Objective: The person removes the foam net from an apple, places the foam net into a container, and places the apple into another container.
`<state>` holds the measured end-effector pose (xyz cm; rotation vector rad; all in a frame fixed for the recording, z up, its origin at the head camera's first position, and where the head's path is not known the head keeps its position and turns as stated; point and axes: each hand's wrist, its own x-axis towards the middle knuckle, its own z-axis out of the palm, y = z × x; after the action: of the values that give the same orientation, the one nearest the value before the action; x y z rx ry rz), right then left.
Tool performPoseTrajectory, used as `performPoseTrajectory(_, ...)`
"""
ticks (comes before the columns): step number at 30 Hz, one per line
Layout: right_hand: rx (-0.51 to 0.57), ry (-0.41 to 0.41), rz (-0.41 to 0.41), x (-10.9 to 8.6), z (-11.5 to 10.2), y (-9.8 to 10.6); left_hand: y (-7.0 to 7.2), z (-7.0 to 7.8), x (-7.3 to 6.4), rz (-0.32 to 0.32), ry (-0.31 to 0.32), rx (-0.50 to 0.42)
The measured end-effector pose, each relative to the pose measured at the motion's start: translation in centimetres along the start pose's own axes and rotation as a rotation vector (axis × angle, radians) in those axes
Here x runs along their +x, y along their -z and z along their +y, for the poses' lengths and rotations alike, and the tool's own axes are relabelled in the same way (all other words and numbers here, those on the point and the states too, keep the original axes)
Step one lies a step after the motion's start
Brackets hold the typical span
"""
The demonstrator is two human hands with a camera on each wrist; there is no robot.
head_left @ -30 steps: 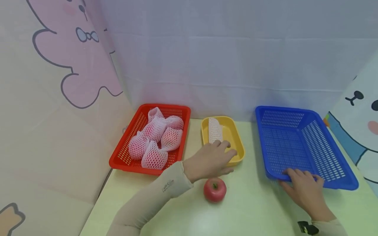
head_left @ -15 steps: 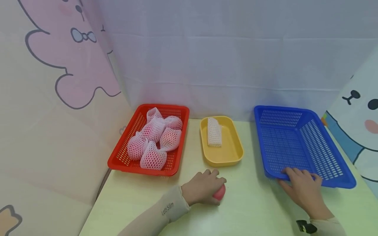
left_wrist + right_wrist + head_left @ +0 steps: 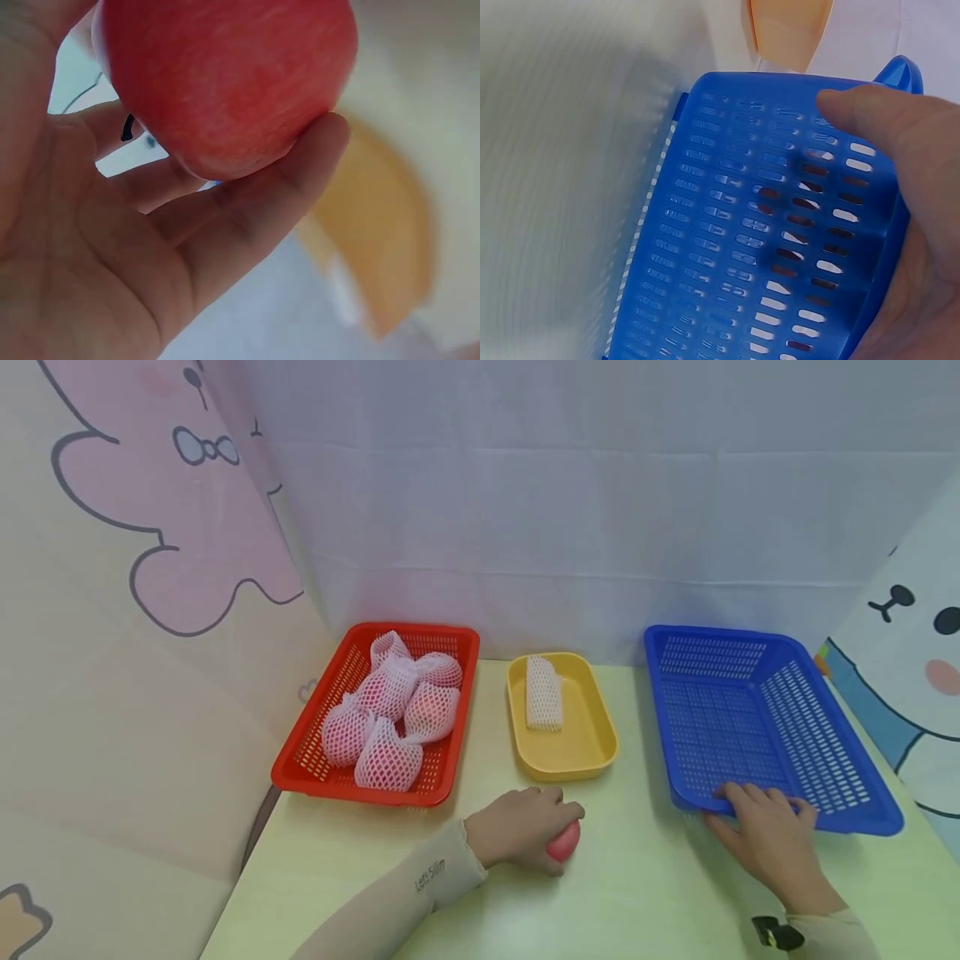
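Note:
My left hand (image 3: 519, 828) grips a red apple (image 3: 566, 842) low over the table in the head view, in front of the yellow tray. In the left wrist view the apple (image 3: 232, 82) fills the top, with fingers (image 3: 247, 202) curled around its side; its stem is out of sight there. At the right, my right hand (image 3: 776, 852) holds the near rim of the blue basket (image 3: 663, 735). Its fingers hook over the rim inside the basket, and the thumb (image 3: 855, 109) presses the slotted outer wall in the right wrist view.
A red basket (image 3: 465, 710) at the left holds several fruits in white foam nets (image 3: 388, 764). The yellow tray (image 3: 592, 735) stands between the baskets, with a flat white foam net (image 3: 543, 693) inside. A fabric wall (image 3: 555, 510) closes off the back.
My left hand has come down from over the yellow tray, taken hold of the apple on the table, and shifted slightly right with it. My right hand stays on the blue basket's rim.

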<state>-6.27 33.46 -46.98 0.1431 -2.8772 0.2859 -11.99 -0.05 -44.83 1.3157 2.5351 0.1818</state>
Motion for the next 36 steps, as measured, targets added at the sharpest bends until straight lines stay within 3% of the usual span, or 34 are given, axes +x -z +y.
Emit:
performPoseTrajectory(5,-0.001,0.004,0.019,-0.1,-0.2,0.0,4.4,1.1,2.0,0.030,-0.026,0.069)
performPoseTrajectory(8,0.000,0.006,0.020,-0.2,-0.1,0.1,7.4,2.1,4.1,0.045,-0.051,0.128)
performPoseTrajectory(12,-0.005,0.014,0.022,-0.2,0.2,0.2,10.5,3.7,8.4,0.057,-0.099,0.167)
performPoseTrajectory(15,-0.017,0.021,0.006,-0.1,0.3,0.3,11.7,5.2,12.6,0.030,-0.098,0.174)
performPoseTrajectory(19,-0.019,0.033,-0.014,-0.1,-0.1,0.5,11.5,6.8,17.6,-0.013,-0.067,0.145)
performPoseTrajectory(24,-0.012,0.065,0.011,0.1,-0.4,0.6,9.3,7.0,21.8,-0.042,-0.038,0.138)
performPoseTrajectory(30,-0.022,0.083,0.039,0.3,-0.4,0.5,6.6,6.1,24.2,-0.097,0.030,0.174)
performPoseTrajectory(36,-0.046,0.069,0.019,0.0,-0.2,0.8,5.2,6.6,25.1,-0.140,-0.001,0.197)
